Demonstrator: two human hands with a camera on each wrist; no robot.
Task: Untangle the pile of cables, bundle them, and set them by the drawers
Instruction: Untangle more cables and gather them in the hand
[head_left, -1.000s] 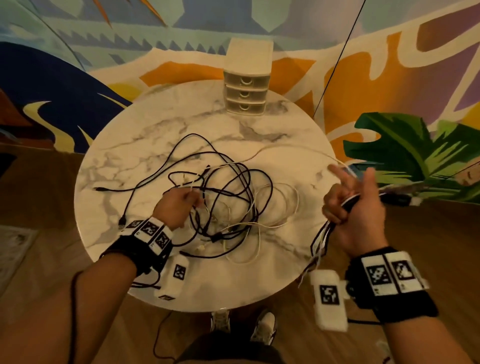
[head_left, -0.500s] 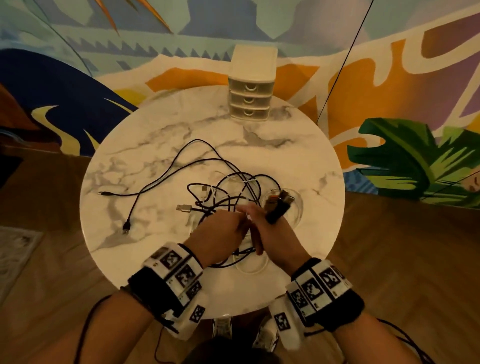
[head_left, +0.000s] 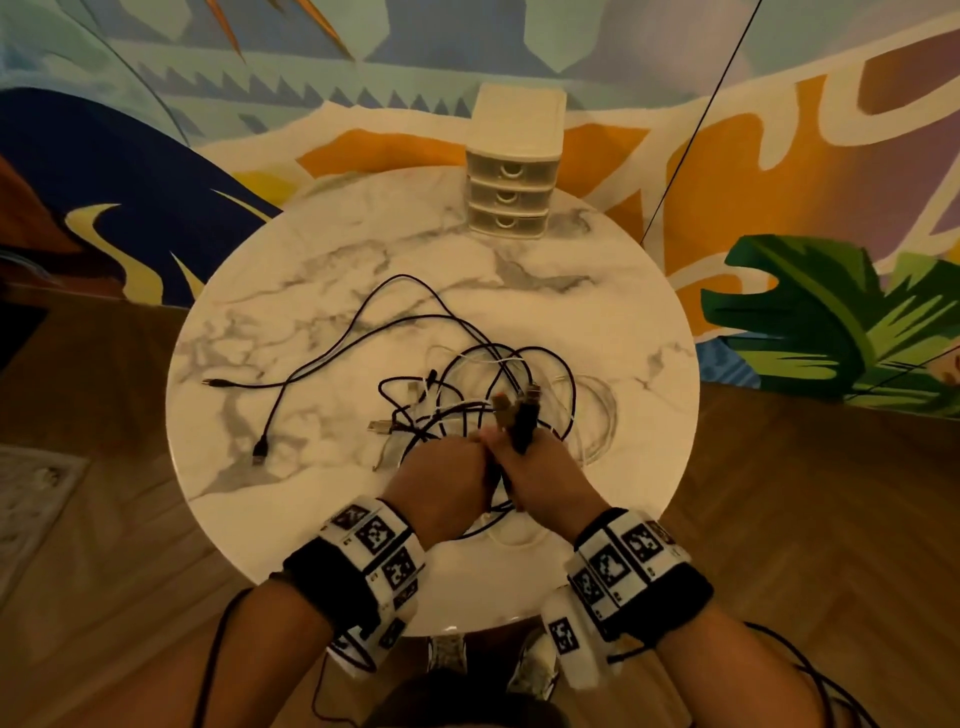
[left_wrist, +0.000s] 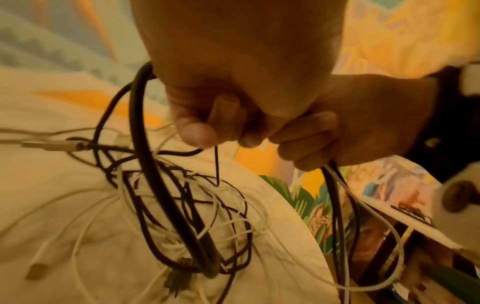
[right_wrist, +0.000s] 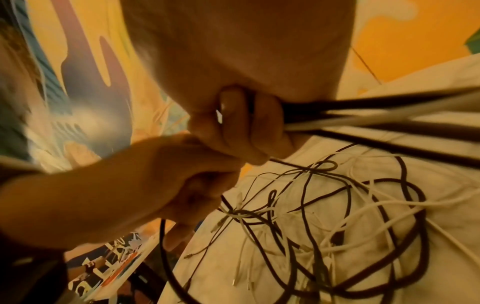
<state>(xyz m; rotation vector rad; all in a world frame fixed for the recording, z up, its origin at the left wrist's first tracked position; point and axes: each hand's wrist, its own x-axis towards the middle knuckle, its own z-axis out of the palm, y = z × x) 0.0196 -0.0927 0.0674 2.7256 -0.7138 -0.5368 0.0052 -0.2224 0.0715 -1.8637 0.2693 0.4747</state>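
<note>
A tangled pile of black and white cables (head_left: 483, 395) lies on the round marble table (head_left: 322, 291), right of its middle. My two hands meet knuckle to knuckle just above the pile's near edge. My right hand (head_left: 535, 462) grips a gathered bunch of black and white cables (right_wrist: 363, 121), with plug ends (head_left: 524, 415) sticking up out of the fist. My left hand (head_left: 447, 473) pinches a thin black cable (left_wrist: 217, 164) between thumb and finger, and a thicker black loop (left_wrist: 145, 144) hangs from it. The cream three-drawer unit (head_left: 511, 171) stands at the table's far edge.
One long black cable (head_left: 291, 379) trails left across the marble and ends in two plugs. A thin dark cord (head_left: 696, 119) runs diagonally in front of the painted wall behind the table. Wooden floor surrounds the table, and my shoes (head_left: 447, 654) show under its near edge.
My right hand swung in from beyond the table's right edge to the pile with its bunch of cables. My left hand shifted right to meet it. Since half a second ago, they barely moved.
</note>
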